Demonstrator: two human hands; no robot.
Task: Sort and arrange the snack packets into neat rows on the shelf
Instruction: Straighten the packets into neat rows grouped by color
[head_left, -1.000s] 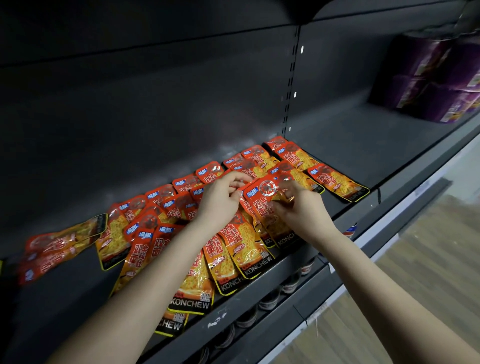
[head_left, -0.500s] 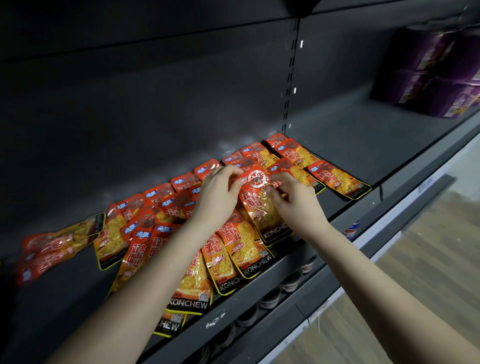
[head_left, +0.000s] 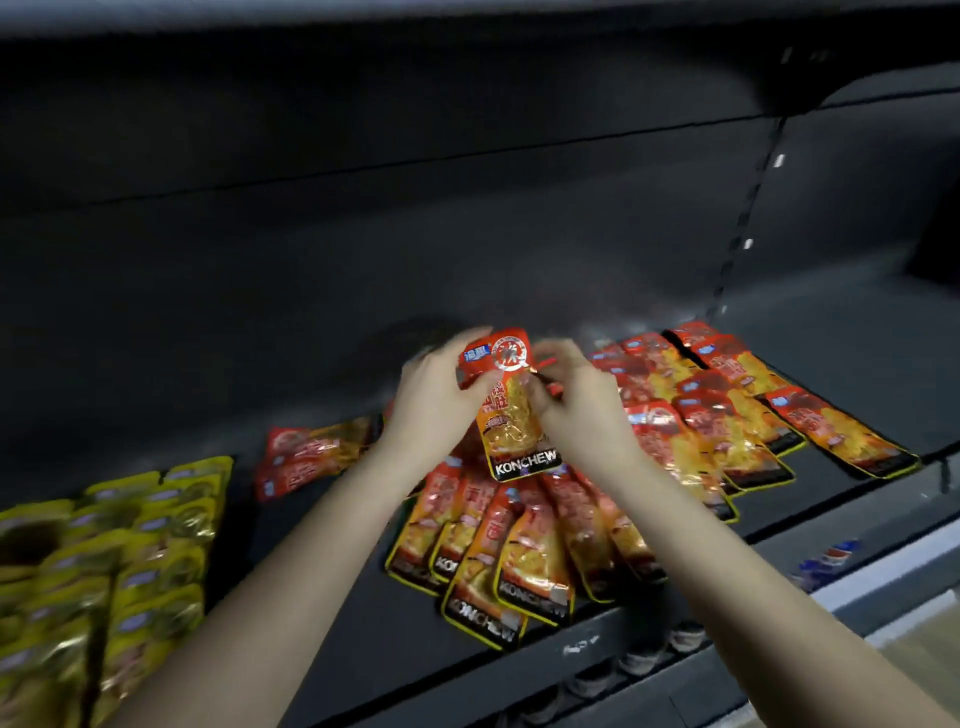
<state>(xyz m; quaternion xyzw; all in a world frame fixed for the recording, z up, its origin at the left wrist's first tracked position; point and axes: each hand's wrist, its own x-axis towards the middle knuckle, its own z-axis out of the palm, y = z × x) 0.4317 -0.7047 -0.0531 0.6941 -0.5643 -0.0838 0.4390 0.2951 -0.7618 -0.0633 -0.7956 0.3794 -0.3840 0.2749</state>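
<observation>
Two hands on one red packet, held up over the loose fan.
On the dark shelf (head_left: 841, 509), the yellow packets (head_left: 130, 561) sit far left and a tidier row of red packets (head_left: 727, 415) lies to the right; between them a fan of red packets (head_left: 519, 545) sprawls. I see the held packet (head_left: 511, 415) lifted above that fan, its long axis running from the back wall toward me, KONCHEW end nearest. The left hand (head_left: 436, 400) grips its top-left corner and the right hand (head_left: 576, 410) pinches its right edge, fingers curled on the foil. The tidier row lies on the right hand's side, so I judge that hand the nearer one to carry the packet across.
</observation>
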